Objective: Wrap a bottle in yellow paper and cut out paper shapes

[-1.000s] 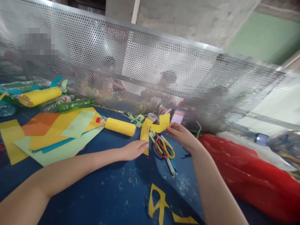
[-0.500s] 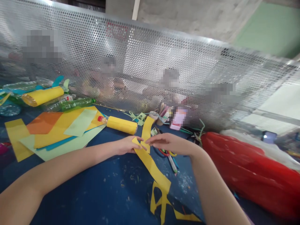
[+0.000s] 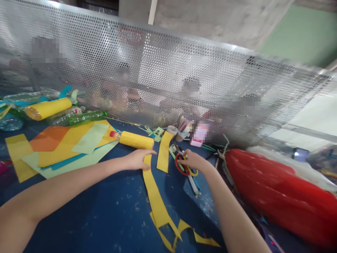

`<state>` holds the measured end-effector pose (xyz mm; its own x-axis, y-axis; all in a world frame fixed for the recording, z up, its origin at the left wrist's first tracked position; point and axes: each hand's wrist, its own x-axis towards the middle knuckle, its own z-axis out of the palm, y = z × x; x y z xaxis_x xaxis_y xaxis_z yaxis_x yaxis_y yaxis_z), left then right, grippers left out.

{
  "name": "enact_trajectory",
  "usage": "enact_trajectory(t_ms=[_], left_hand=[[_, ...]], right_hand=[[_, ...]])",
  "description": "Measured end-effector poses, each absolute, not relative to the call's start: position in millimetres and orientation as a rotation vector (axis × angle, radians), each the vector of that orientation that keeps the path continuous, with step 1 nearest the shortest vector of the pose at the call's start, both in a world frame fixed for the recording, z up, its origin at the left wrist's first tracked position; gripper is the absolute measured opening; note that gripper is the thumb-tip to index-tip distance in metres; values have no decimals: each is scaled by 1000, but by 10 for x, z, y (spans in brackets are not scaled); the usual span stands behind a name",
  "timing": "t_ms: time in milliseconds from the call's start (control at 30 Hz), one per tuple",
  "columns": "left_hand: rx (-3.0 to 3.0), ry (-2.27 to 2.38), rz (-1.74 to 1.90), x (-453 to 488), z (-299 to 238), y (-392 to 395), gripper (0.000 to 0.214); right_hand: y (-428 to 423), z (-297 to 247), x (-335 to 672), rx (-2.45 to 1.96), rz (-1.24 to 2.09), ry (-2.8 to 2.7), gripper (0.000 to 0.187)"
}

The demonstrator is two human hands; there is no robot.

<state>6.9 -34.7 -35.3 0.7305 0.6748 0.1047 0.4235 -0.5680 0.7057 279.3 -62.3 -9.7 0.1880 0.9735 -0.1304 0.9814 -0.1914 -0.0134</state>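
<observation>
My left hand (image 3: 135,160) pinches the upper end of a long yellow paper strip (image 3: 155,189), thumb on one side and fingers on the other. The strip runs down toward me and ends in cut, ragged pieces. At the right, my right hand (image 3: 195,160) has its fingers closed at the red handle of a pair of scissors (image 3: 179,167); the blades are partly hidden among pens. Between the hands lies a shorter yellow paper strip (image 3: 164,151). Just beyond my left hand, a bottle wrapped in yellow paper (image 3: 137,140) lies on its side, red cap to the left.
Coloured paper sheets (image 3: 60,140) lie stacked at left, with several plastic bottles (image 3: 86,117) behind. A perforated metal screen (image 3: 158,70) crosses the back, people blurred beyond it. A red bag (image 3: 273,189) bulges at right. A phone (image 3: 200,133) stands by the screen.
My right hand has left the strip and moved right onto the scissors. My left hand has shifted slightly left with the strip, whose lower cut pieces have swung left.
</observation>
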Motion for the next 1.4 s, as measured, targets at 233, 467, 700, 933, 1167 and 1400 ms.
enact_trajectory(t_ms=[233,467,700,933,1167,1400], left_hand=[[2762,882,796,-54,-513,-707,38],[2788,692,593,-141,-558,-1286,40],[2842,675,569,-142,-591,-1340,39],[2890,677,556,-140,-608,-1338,42],[2924,687,587,-130,-648,-1332,42],[2929,691,546,-137,-639,-1339,43]], right_hand=[[-637,-99,2710,2351,-217,1931,39],[-651,-12,2726,2456,-250,1899,38],[-670,115,2626,2565,26,1935,41],[-738,-141,2056,2415,120,2044,32],[-776,-264,1914,2479,187,1836,35],[-757,-287,2014,2432,195,1803,37]])
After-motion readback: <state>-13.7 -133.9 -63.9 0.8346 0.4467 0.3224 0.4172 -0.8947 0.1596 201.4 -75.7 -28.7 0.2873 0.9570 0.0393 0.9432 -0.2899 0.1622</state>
